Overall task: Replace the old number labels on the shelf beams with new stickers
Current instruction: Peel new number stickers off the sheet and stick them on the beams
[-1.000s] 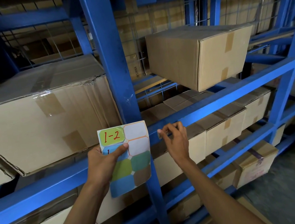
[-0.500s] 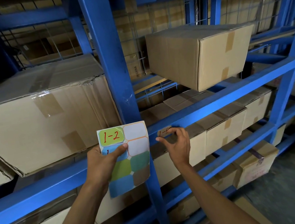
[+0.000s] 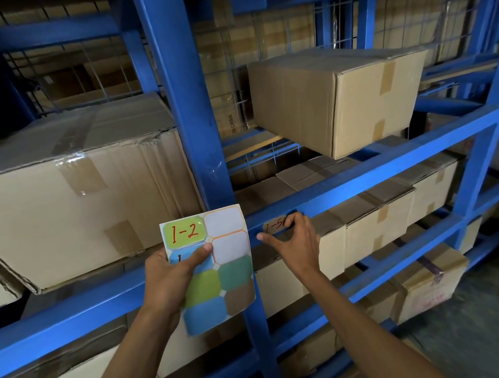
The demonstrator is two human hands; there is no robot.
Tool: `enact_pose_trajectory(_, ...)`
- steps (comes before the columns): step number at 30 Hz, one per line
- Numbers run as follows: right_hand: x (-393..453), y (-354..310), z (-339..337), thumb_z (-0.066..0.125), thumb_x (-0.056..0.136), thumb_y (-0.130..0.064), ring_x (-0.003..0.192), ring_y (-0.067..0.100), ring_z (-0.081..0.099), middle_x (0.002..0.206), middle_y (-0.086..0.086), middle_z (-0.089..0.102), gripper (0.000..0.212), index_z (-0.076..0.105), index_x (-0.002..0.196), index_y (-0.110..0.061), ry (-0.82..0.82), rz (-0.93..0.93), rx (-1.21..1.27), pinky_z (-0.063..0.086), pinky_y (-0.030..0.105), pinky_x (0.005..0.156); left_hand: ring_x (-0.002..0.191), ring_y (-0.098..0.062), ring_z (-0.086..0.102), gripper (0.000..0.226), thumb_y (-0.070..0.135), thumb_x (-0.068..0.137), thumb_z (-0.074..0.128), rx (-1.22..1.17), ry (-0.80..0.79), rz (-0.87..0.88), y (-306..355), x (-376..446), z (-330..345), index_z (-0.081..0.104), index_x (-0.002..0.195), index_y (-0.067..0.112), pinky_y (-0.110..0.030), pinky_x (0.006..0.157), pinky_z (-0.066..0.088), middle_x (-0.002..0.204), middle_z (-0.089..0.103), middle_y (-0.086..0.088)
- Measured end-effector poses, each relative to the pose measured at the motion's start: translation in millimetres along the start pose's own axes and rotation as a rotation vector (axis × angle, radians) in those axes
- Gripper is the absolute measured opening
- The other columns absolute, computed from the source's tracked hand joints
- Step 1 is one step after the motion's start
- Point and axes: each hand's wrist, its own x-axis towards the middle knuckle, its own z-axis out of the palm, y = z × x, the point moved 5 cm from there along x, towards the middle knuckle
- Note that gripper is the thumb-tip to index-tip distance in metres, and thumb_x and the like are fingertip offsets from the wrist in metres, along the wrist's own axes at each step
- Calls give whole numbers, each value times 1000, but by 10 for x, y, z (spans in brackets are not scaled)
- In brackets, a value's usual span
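My left hand [image 3: 171, 277] grips a sheet of coloured stickers [image 3: 230, 269], thumb across its left side, in front of the blue upright post [image 3: 187, 102]. The sheet's top green sticker reads "1-2"; two spots beside it are bare backing. A tan label [image 3: 273, 226] with red "1-5" sits on the blue shelf beam [image 3: 366, 174] just right of the post. My right hand [image 3: 295, 242] is at that label, its fingertips lying over the label's right end and its thumb stretched out to the left below the beam. The rest of the label's text is hidden by the fingers.
Taped cardboard boxes fill the racks: a large one [image 3: 71, 204] at left, one [image 3: 334, 96] on the upper right shelf, several [image 3: 386, 213] below the beam. Wire mesh [image 3: 256, 46] backs the shelves. Grey floor [image 3: 495, 331] lies at lower right.
My right hand's fingers have slid to the right along the beam, uncovering the "1-5" label they covered before. My left hand and the sheet stay put.
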Motion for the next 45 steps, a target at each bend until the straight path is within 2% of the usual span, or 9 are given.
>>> enact_pose_trajectory(6, -121, -452, -74, 64, 93, -35, 66, 14, 50, 68, 10, 54, 32, 55, 75, -11, -102, -11, 440, 45, 39, 68, 85, -30, 76, 28, 20, 79, 78, -40, 9, -26, -39, -48, -135, 71, 105, 12, -50, 79, 60, 98, 78, -11)
enact_pose_trajectory(9, -202, -780, -104, 63, 94, -34, 65, 7, 51, 63, -10, 54, 23, 59, 77, -18, -182, -62, 512, 44, 29, 65, 76, -22, 77, 23, 23, 82, 76, -51, 8, -22, -49, -66, -224, 72, 102, 14, -34, 59, 61, 90, 80, -5)
enact_pose_trajectory(14, -477, -1227, -20, 72, 87, -28, 68, 5, 53, 74, 3, 63, 10, 67, 88, -20, -300, -197, 478, 44, 20, 62, 71, -21, 76, 23, 32, 87, 69, -62, 17, -57, -28, -112, -431, 73, 99, 13, -32, 58, 59, 85, 80, -7)
enact_pose_trajectory(18, -735, -1486, 128, 77, 83, -29, 79, 8, 55, 82, -8, 60, 18, 72, 98, -22, -288, -301, 332, 44, 16, 69, 62, -18, 75, 28, 43, 91, 63, -82, 26, -76, 19, -167, -659, 73, 91, 17, -26, 47, 55, 77, 79, -4)
enact_pose_trajectory(24, -1304, -1984, 561, 73, 74, -56, 95, 7, 56, 100, -17, 64, 47, 73, 112, -28, -191, -344, 106, 53, 34, 79, 68, -19, 75, 35, 48, 94, 54, -126, -15, -55, 66, -274, -1129, 74, 95, 19, -33, 62, 57, 84, 80, -3)
enact_pose_trajectory(30, -1796, -2290, 964, 78, 76, -46, 100, 1, 57, 111, -14, 64, 50, 69, 121, -27, -116, -233, 89, 46, 13, 79, 73, -18, 76, 39, 44, 99, 44, -142, -32, -39, 20, -339, -1573, 72, 96, 18, -35, 65, 60, 89, 80, -4)
enact_pose_trajectory(33, -1953, -2402, 1086, 82, 76, -36, 95, 1, 61, 107, -15, 66, 38, 73, 111, -25, -95, -187, 176, 50, 10, 74, 79, -21, 76, 39, 42, 101, 41, -160, -35, -34, -37, -350, -1802, 72, 98, 18, -43, 80, 58, 93, 80, -5)
enact_pose_trajectory(38, -2177, -2554, 1293, 84, 74, -19, 79, 4, 66, 87, -8, 70, 15, 75, 85, -15, -117, -237, 278, 51, 12, 69, 79, -25, 73, 35, 34, 101, 45, -172, -12, -31, -102, -379, -2149, 73, 91, 15, -41, 78, 56, 92, 78, -11)
enact_pose_trajectory(45, -2594, -2588, 1577, 82, 75, -16, 76, 6, 68, 81, -10, 73, 10, 74, 80, -18, -287, -367, 352, 55, 20, 72, 77, -26, 74, 31, 24, 99, 48, -283, -76, -157, -286, -445, -2667, 72, 98, 4, -37, 76, 58, 91, 78, -15)
